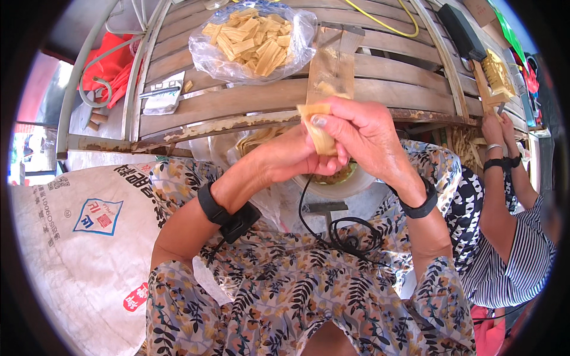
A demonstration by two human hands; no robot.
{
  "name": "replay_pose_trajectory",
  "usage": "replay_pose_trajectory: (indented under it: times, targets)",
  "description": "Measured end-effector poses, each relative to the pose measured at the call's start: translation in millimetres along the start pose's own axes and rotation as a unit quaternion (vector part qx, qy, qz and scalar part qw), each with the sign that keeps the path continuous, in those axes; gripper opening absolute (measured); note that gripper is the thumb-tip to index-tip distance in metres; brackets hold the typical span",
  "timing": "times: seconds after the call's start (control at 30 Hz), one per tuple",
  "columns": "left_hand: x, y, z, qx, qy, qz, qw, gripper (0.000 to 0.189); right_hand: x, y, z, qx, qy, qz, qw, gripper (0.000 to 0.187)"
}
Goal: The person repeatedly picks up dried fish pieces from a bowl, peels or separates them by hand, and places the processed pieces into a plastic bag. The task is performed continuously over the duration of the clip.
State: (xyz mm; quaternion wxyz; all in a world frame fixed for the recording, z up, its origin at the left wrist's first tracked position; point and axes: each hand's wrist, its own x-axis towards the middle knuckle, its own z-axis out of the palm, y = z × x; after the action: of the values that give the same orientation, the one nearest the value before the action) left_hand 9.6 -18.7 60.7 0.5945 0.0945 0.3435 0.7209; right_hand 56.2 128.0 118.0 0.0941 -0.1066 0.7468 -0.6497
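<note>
A folded, pale yellow fibrous strip [321, 133], husk-like, is held between both hands above my lap. My right hand [367, 133] pinches its upper part with the thumb pressed on its face. Below and behind it, my left hand [296, 153] curls its fingers around the strip's lower end; part of that hand is hidden. Under the hands sits a pale round tub [352, 189], its contents mostly covered. Just beyond them, a narrow wooden board [330, 71] lies on the slatted bench [262, 98], with light crumbs on it.
A clear plastic bag [200, 58] of cut yellow pieces [254, 40] stands on the bench. Left of it lies a pen [159, 92] on a white pad. A printed woven sack [89, 258] fills the left. A co-worker's hands [496, 129] work at right. A black cable [352, 238] crosses my lap.
</note>
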Motion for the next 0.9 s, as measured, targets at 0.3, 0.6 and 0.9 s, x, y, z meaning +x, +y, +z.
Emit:
replay_pose_trajectory:
  times: [0.3,0.6,0.9]
  targets:
    - [6,1,-2,0.273,0.079,0.004,0.959,0.019,2,35,-1,-0.139,0.088,-0.021,0.986,0.011]
    - [5,13,-3,0.650,0.295,0.369,0.596,0.027,12,51,-12,-0.022,0.102,0.079,0.991,0.020]
    - [0,20,-15,0.618,0.234,0.334,0.672,0.023,13,49,-12,0.102,0.068,0.113,0.986,0.020]
